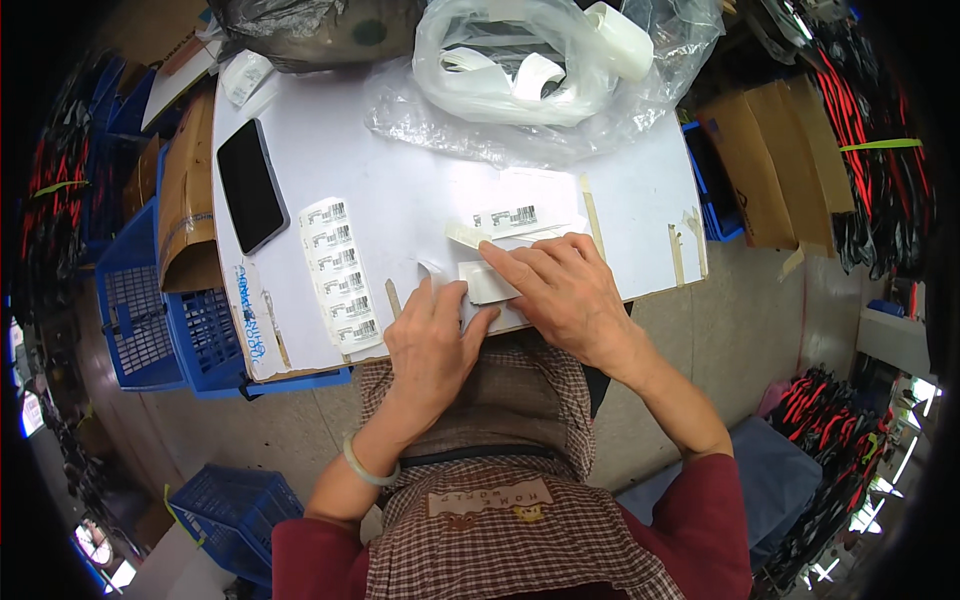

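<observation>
My right hand (575, 300) is at the near edge of the white table, its index fingertip at a small pale strip (466, 236). Under its thumb side lies a small white stack of labels or cards (487, 284). Close by on the left, my left hand (430, 345) has its fingers bent and thumb toward the stack. A thin white paper piece (430, 272) sticks up at its fingertips. Just beyond the hands lie white barcode labels (515, 217). A long sheet of barcode labels (338, 270) lies left of my left hand. The fingers partly hide what they grip.
A dark phone (252, 187) lies on the table's left. Along the back are a clear plastic bag (400, 110) with white label rolls and a black bag (320, 35). Blue crates (145, 300) and a cardboard box (190, 200) stand left; another carton (775, 165) stands right.
</observation>
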Available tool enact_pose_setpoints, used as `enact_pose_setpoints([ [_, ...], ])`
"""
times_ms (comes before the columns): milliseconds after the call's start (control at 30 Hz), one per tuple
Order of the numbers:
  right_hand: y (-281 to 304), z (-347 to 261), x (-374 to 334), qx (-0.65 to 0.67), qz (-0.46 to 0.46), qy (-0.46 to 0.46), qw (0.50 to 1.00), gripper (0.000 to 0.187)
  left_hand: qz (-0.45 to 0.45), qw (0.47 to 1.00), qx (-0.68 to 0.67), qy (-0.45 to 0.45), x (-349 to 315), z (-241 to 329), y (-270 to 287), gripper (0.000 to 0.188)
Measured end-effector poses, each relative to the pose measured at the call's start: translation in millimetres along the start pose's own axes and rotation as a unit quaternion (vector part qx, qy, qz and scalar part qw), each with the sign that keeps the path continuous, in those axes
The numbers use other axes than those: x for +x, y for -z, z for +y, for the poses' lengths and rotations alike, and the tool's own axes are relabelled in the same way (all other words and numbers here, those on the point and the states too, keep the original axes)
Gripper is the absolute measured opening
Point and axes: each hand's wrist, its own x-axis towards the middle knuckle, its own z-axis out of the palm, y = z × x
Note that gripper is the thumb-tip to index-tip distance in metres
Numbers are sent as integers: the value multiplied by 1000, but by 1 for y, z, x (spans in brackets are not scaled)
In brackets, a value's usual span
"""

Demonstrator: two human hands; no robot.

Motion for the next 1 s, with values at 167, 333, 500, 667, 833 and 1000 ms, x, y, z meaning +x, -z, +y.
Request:
enact_pose_setpoints([
  [167,6,-1,1,11,8,6,1000,63,9,1000,-8,-10,1,-3,-1,33],
  [333,-6,1,1,31,12,25,999,63,-5,1000,-17,-17,2,-1,-3,30],
  [500,8,-2,3,35,-3,-2,999,64,5,1000,-10,-22,1,-3,-4,28],
  [667,17,9,-11,17,-1,-29,999,68,-2,1000,0,-23,1,-4,-3,25],
  [833,9,18,-13,32,13,-7,999,68,1,999,14,-41,6,-3,-4,24],
  [1000,7,21,-14,24,22,1,999,65,-1,998,19,-52,7,-4,-4,22],
])
